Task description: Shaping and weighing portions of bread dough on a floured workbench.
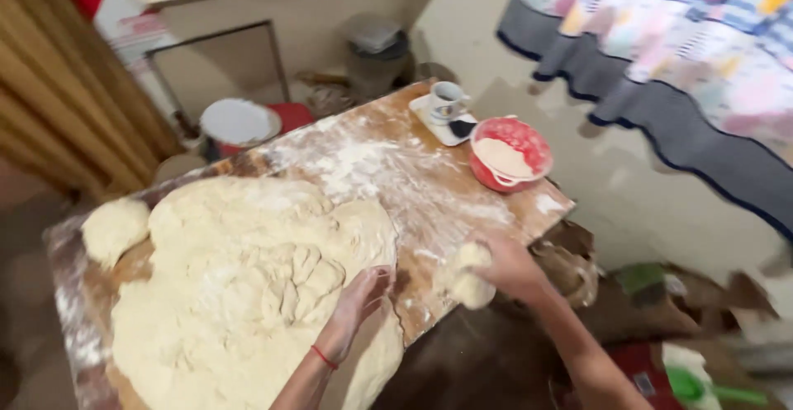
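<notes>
Pale dough (248, 286) lay in a wide, lumpy mass over most of the floured wooden counter (429, 187), reaching its near edge. The left hand (359, 303) (a red band at the wrist) rested flat on the right rim of that mass, its grip apart and clamped on nothing. The right hand (508, 265) hung over the counter's near right edge with its grip closed round a small lump (467, 276) of dough, just beside the big mass but apart from it. A round ball (114, 228) of dough sat at the counter's far left corner. Near the right corner stood a red bowl (510, 154) holding flour, and beyond it a white cup (446, 100) on a small tray.
</notes>
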